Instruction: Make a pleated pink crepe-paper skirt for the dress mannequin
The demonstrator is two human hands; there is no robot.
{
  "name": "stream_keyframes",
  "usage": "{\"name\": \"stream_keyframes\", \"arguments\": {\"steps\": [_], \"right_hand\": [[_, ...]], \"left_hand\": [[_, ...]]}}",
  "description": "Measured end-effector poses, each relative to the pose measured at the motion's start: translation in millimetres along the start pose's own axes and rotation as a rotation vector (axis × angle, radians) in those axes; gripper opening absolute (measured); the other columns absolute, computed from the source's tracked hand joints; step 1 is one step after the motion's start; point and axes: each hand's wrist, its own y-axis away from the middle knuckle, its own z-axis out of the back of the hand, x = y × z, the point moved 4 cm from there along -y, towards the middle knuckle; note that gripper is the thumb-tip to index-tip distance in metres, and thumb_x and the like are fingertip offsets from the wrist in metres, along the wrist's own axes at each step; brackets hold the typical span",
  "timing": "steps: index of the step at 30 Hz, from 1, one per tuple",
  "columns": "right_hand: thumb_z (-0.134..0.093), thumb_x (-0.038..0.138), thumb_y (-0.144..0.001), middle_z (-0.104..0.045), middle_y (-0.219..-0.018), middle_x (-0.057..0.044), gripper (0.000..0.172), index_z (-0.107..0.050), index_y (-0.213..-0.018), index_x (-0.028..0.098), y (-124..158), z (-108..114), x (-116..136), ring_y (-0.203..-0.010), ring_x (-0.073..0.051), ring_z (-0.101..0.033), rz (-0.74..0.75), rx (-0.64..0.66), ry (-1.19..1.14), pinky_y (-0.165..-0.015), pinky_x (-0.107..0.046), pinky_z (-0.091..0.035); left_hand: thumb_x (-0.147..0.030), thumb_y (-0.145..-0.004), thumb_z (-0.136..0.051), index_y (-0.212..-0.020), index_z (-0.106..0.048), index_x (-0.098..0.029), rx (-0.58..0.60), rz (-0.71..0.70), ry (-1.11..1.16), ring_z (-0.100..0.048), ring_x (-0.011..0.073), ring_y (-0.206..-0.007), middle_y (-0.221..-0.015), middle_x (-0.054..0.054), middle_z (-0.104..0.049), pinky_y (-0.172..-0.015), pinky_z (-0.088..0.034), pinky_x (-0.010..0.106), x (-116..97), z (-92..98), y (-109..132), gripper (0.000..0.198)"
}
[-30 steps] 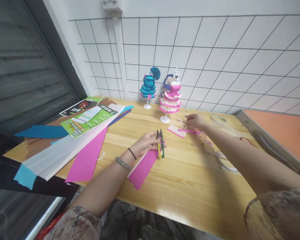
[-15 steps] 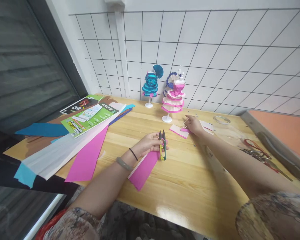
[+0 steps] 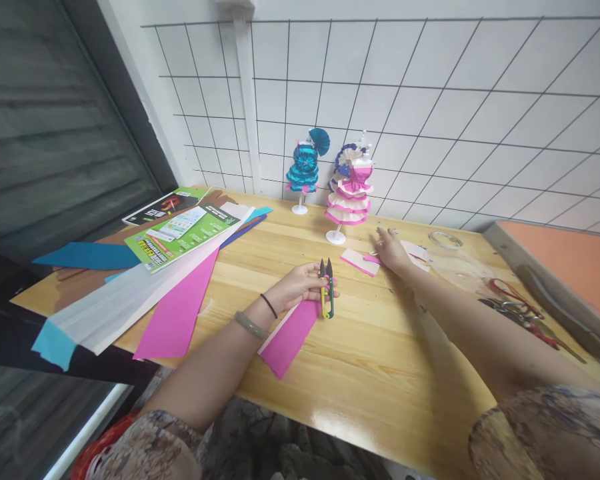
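Note:
My left hand [image 3: 304,285] is closed around small thread snips [image 3: 327,293] with yellow and green handles, the dark blades pointing away from me. Just under this hand lies a pink crepe paper strip [image 3: 290,340] with a white edge; whether the fingers also grip it is hidden. Farther off to the right, my right hand [image 3: 391,250] rests low over the table with its fingers apart. Beside its fingertips are a white strip with pink edging [image 3: 360,262] and some white paper pieces [image 3: 415,251].
A pink-and-white paper dress on a stand [image 3: 349,200] and a teal one [image 3: 303,167] stand by the grid wall. Long crepe sheets [image 3: 177,303] and a green booklet [image 3: 180,233] cover the left side. Scissors [image 3: 517,310] and a tape roll [image 3: 445,240] lie right.
My right hand has shifted slightly to the right, its fingers a little farther from the edged strip. The left hand keeps its hold on the snips; the view has moved slightly.

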Motion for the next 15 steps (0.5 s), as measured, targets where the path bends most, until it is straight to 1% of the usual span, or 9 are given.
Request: {"name": "stream_keyframes", "arguments": {"steps": [2, 4, 6, 8, 10, 12, 14, 15], "right_hand": [[-0.053, 0.024, -0.076, -0.033, -0.14, -0.016, 0.061, -0.039, -0.135, 0.017, -0.9, 4.4, -0.6, -0.132, -0.032, -0.029, -0.02, -0.031, 0.008, -0.107, -0.047, -0.026], [-0.057, 0.024, -0.072, -0.034, -0.139, -0.017, 0.065, -0.04, -0.134, 0.015, -1.9, 8.4, 0.2, -0.131, -0.033, -0.029, -0.025, -0.057, 0.002, -0.108, -0.047, -0.024], [-0.058, 0.022, -0.071, -0.039, -0.135, -0.017, 0.064, -0.042, -0.133, 0.015, -2.6, 10.6, 2.8, -0.13, -0.032, -0.032, -0.014, -0.068, -0.021, -0.108, -0.046, -0.024], [-0.055, 0.019, -0.072, -0.043, -0.133, -0.015, 0.061, -0.044, -0.132, 0.017, -2.3, 10.7, 6.8, -0.126, -0.028, -0.039, 0.0, -0.066, -0.065, -0.106, -0.044, -0.03], [-0.052, 0.018, -0.073, -0.045, -0.132, -0.013, 0.059, -0.044, -0.131, 0.019, -1.3, 9.4, 11.1, -0.116, -0.024, -0.05, 0.007, -0.052, -0.124, -0.099, -0.04, -0.041], [-0.051, 0.018, -0.074, -0.047, -0.132, -0.012, 0.058, -0.044, -0.131, 0.02, -0.4, 7.5, 14.5, -0.106, -0.022, -0.058, -0.003, -0.036, -0.184, -0.086, -0.037, -0.051], [-0.053, 0.022, -0.074, -0.051, -0.128, -0.013, 0.057, -0.044, -0.131, 0.019, -0.8, 6.3, 15.8, -0.1, -0.022, -0.061, -0.034, -0.04, -0.232, -0.074, -0.034, -0.056], [-0.054, 0.024, -0.075, -0.054, -0.125, -0.013, 0.057, -0.045, -0.13, 0.017, -1.5, 6.0, 15.6, -0.098, -0.023, -0.062, -0.056, -0.051, -0.249, -0.071, -0.034, -0.057]], "left_hand": [[-0.016, -0.067, -0.072, -0.094, -0.051, -0.014, 0.007, -0.001, 0.003, -0.069, 0.0208, -0.076, -0.088, 0.008, -0.066, -0.071, -0.052, 0.031, 0.3, -0.2, 0.1, 0.033], [-0.017, -0.068, -0.071, -0.093, -0.052, -0.014, 0.015, -0.001, 0.003, -0.069, 0.0212, -0.076, -0.087, 0.007, -0.065, -0.069, -0.052, 0.03, 0.4, -1.1, 0.5, 0.032], [-0.016, -0.069, -0.07, -0.092, -0.052, -0.013, 0.021, -0.002, 0.001, -0.069, 0.0213, -0.075, -0.087, 0.008, -0.065, -0.068, -0.052, 0.029, 0.0, -2.3, 1.2, 0.03], [-0.015, -0.07, -0.069, -0.092, -0.052, -0.013, 0.023, -0.004, 0.0, -0.069, 0.0211, -0.075, -0.088, 0.008, -0.065, -0.068, -0.053, 0.03, -0.6, -3.1, 1.9, 0.028], [-0.014, -0.07, -0.069, -0.092, -0.052, -0.013, 0.023, -0.008, 0.002, -0.069, 0.021, -0.075, -0.087, 0.007, -0.065, -0.069, -0.053, 0.03, -1.2, -3.2, 2.3, 0.028], [-0.013, -0.07, -0.069, -0.093, -0.052, -0.013, 0.025, -0.014, 0.004, -0.069, 0.021, -0.075, -0.088, 0.008, -0.065, -0.069, -0.053, 0.03, -1.6, -2.7, 2.1, 0.029], [-0.015, -0.071, -0.069, -0.095, -0.052, -0.013, 0.033, -0.016, 0.005, -0.069, 0.0211, -0.076, -0.091, 0.01, -0.066, -0.069, -0.053, 0.03, -1.2, -2.1, 1.4, 0.029], [-0.015, -0.071, -0.069, -0.095, -0.051, -0.013, 0.035, -0.017, 0.006, -0.069, 0.021, -0.076, -0.093, 0.011, -0.066, -0.069, -0.053, 0.031, -1.0, -1.7, 0.9, 0.03]]}}
